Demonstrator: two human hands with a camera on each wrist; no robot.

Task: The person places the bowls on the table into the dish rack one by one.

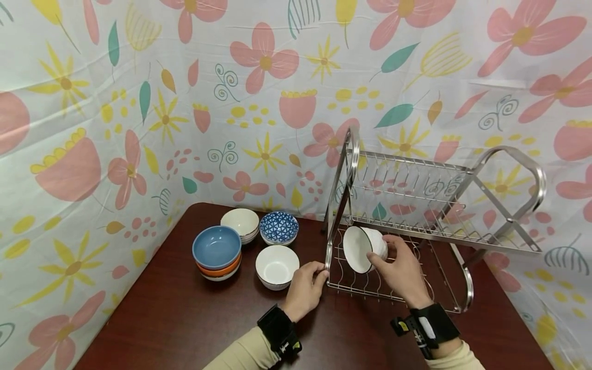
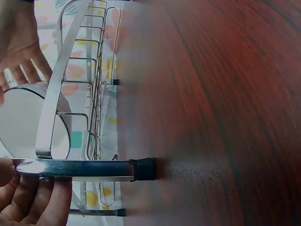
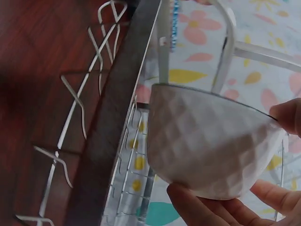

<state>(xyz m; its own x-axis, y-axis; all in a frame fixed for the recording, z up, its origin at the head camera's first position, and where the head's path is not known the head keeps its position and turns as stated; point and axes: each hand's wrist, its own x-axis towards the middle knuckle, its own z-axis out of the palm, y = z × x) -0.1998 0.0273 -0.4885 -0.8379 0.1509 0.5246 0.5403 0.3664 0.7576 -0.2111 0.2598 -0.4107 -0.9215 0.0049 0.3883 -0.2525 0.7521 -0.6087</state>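
White bowl (image 1: 364,248) held on its side in the right hand (image 1: 401,267), going into the rack (image 1: 450,203); left hand (image 1: 305,288) grips its frame, five bowls left on the tabletop (image 1: 176,308).

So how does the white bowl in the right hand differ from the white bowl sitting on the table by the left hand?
The held white bowl is tipped on its side in the rack's lower tier, pinched by the right hand; the table white bowl sits upright on the table, untouched. The held one's outer wall looks faceted; the other's outside looks plain. The left hand grips the rack's frame. Both are white inside.
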